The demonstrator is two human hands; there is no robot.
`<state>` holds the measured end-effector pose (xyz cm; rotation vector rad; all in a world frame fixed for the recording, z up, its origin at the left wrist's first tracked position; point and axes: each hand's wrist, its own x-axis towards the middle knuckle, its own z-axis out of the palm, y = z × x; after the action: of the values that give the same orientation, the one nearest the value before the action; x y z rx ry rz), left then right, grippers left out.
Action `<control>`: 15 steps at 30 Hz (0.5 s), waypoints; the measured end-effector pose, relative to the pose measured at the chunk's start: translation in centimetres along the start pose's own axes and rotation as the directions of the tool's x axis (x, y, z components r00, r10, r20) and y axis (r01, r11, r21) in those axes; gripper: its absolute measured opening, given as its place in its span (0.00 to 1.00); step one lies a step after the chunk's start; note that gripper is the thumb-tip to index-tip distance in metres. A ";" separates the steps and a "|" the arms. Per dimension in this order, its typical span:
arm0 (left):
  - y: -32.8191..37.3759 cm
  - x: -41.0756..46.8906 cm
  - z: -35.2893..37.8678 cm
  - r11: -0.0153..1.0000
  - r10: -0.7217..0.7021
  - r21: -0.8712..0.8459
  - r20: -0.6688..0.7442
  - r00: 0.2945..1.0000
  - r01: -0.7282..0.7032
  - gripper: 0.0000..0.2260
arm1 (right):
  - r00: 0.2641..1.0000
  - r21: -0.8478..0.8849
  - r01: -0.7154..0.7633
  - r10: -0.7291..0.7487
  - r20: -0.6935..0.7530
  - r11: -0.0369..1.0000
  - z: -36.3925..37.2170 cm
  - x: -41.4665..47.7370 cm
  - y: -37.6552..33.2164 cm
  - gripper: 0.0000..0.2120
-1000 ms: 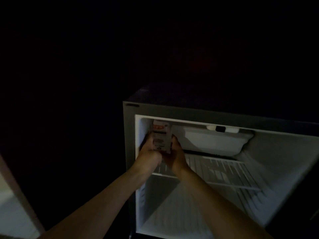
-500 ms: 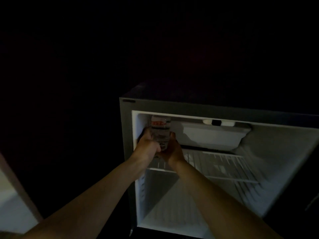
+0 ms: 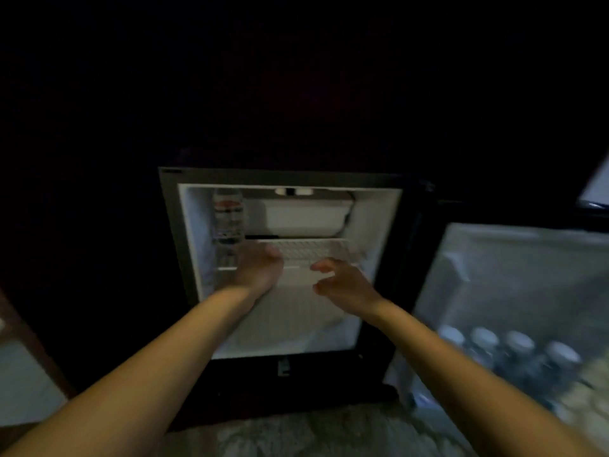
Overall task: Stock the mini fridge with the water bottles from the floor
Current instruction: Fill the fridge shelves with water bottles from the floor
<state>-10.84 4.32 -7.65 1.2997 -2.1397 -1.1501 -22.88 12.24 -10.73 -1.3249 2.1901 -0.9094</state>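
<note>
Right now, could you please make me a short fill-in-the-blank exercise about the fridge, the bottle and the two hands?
1. The water bottle stands at the ____ end of the wire shelf.
2. The fridge door is ____.
3. The left hand and the right hand hold ____.

Missing words: left; open; nothing.

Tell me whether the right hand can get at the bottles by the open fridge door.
Probably yes: the right hand is empty, fingers loose, and nothing shows between it and the bottles by the open door, though blur hides detail.
</note>
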 end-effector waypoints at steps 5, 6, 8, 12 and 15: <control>4.3 -6.3 7.4 0.997 0.043 -0.077 0.231 0.972 -0.025 0.12 | 0.988 -0.055 -0.105 0.098 -0.120 0.993 -6.1 -10.4 4.7 0.17; 5.2 -8.1 9.1 0.996 0.065 -0.080 0.289 0.955 -0.044 0.11 | 0.977 -0.034 -0.148 0.141 -0.160 0.988 -7.1 -12.8 5.8 0.16; 7.0 -11.6 12.9 0.993 0.110 -0.091 0.396 0.912 -0.080 0.11 | 0.944 0.009 -0.228 0.224 -0.244 0.974 -8.7 -17.7 8.5 0.15; 10.1 -18.0 20.2 0.990 0.142 -0.066 0.576 0.805 -0.128 0.09 | 0.864 0.125 -0.356 0.377 -0.335 0.926 -10.2 -26.3 13.8 0.15; 11.7 -23.3 25.4 0.982 0.153 -0.024 0.689 0.708 -0.189 0.13 | 0.767 0.261 -0.453 0.521 -0.373 0.853 -10.1 -33.0 18.2 0.17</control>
<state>-22.73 38.54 -11.20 0.6945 -2.7393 -1.7008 -25.52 50.79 -16.05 -0.4410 2.5439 -1.2048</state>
